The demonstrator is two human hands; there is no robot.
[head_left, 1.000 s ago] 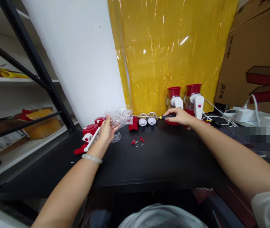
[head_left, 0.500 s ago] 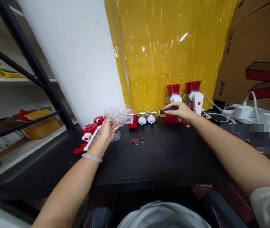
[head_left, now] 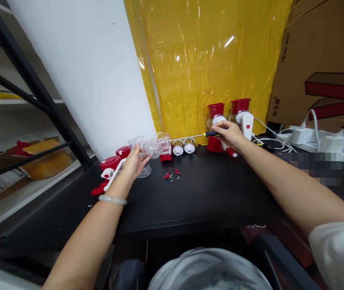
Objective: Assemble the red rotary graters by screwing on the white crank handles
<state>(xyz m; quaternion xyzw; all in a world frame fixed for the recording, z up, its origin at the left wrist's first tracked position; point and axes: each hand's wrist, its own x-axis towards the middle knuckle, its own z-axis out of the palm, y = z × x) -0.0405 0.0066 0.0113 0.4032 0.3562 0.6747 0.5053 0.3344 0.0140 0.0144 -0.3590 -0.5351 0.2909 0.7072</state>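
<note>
My left hand is closed around a clear plastic housing, raised above the table and lying on its side. My right hand grips a long screwdriver by its dark handle with a yellow collar. The thin metal shaft points left, and its tip is at the right end of the housing; whether it sits in a screw is too small to tell. Beneath the hands, small red parts and several screws lie on the black table. A white crank handle with a red grip lies beside my left wrist.
Two white-ended metal drums and a red piece stand at the back. Rotary graters with red hoppers are behind my right hand. White chargers and cables occupy the right; a shelf rack stands left.
The view has shifted slightly, so everything sits a little further left and mostly higher. Both hands keep their hold; the screwdriver still meets the right end of the housing, its handle tilted slightly more upward.
</note>
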